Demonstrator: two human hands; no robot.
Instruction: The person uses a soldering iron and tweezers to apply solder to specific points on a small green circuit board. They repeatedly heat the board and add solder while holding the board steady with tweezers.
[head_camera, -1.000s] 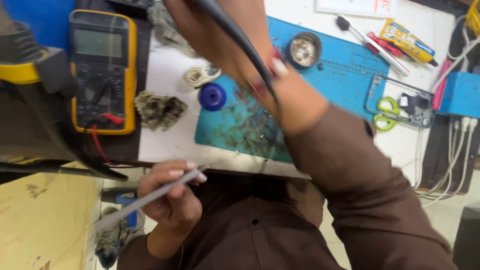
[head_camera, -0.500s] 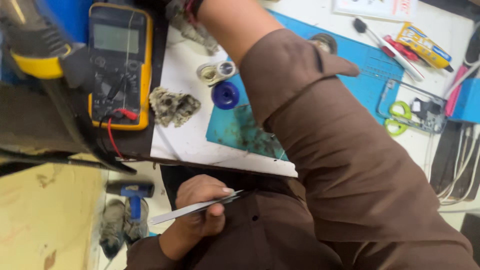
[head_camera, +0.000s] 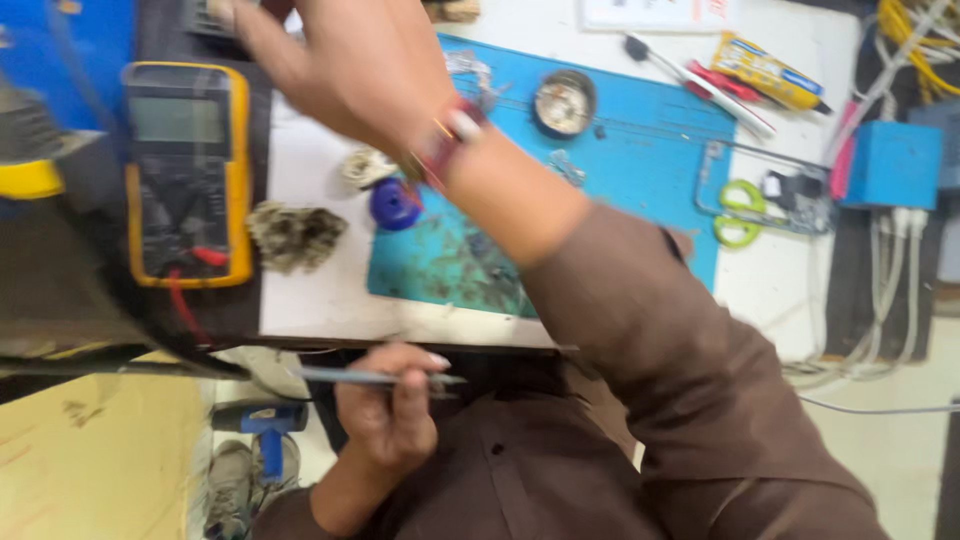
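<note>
Hands: right hand (head_camera: 360, 70), blurred, reaches up over the worktop (head_camera: 320, 300) with fingers spread, gripping nothing visible; left hand (head_camera: 390, 410), below the worktop edge, is pinched on a thin grey tool (head_camera: 370, 378) lying level.
Blue mat (head_camera: 640, 180): under and beside the right forearm, which hides part of it.
Yellow multimeter (head_camera: 190, 170): left of the right hand.
Blue box (head_camera: 893, 165): far right, with white cables.
Grey crumpled wad (head_camera: 295, 235): just beside the multimeter.
Round metal part (head_camera: 563, 103): right of the wrist.
Green-handled scissors (head_camera: 738, 212): on the mat's far edge.
Blue disc (head_camera: 395, 203): under the wrist.
Top-left items: cut off, unclear.
</note>
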